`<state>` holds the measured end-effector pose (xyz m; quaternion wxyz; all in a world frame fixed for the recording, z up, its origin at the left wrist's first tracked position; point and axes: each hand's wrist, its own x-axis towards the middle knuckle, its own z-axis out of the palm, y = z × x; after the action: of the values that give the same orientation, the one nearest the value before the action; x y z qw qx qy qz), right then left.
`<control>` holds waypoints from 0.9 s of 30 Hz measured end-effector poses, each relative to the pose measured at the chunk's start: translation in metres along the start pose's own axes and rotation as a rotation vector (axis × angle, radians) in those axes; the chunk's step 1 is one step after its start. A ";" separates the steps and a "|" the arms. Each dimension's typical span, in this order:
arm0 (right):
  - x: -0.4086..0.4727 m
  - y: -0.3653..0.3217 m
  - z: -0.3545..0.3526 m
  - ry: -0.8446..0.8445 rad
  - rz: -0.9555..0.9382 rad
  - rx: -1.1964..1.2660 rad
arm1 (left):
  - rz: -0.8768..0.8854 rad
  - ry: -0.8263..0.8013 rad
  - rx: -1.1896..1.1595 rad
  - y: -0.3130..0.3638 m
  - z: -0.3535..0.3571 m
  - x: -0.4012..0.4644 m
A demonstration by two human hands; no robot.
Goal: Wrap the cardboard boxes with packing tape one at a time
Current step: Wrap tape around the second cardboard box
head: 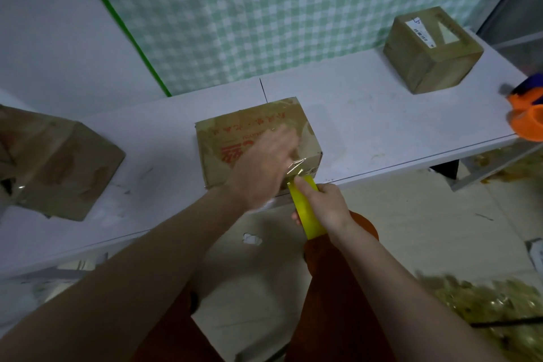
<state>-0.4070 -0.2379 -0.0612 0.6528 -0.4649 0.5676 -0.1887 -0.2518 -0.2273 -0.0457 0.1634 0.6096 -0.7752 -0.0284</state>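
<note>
A: Where was the brown cardboard box with red print (249, 138) at that moment?

B: It stood on the white counter (367, 123), close to the near edge, about the middle of its length. The left hand (261, 167) lay flat on the top of the box, fingers spread, pressing the clear packing tape (298, 166) down at the near right corner of the box.

A: And the right hand (326, 206)?

B: Its grip was closed around the yellow roll of tape (307, 214), just in front of the near edge of the counter, with the strip stretched from the roll up to the box.

A: How should this step be done well, in your opinion?

B: I think the strip must stay tight while the palm rubs it from the top over the edge, so no wrinkles remain. The roll should be pulled straight, not sideways, otherwise the tape will run crooked.

A: Were other boxes there?

B: Yes, a crumpled brown box (58, 164) near the left end and a small square taped box (432, 50) towards the far right corner, both well apart from this one.
</note>
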 end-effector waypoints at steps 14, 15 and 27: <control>0.012 0.005 -0.001 0.017 0.000 0.006 | -0.314 -0.402 0.226 -0.003 0.009 0.037; 0.014 0.004 -0.001 0.013 0.008 0.013 | -0.326 -0.392 0.230 0.001 0.008 0.035; 0.018 0.003 0.000 -0.025 0.046 0.095 | -0.166 -0.270 0.288 0.010 0.019 0.005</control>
<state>-0.4025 -0.2506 -0.0737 0.6854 -0.4226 0.5601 -0.1945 -0.2673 -0.2325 -0.0597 -0.0335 0.6791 -0.7331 -0.0118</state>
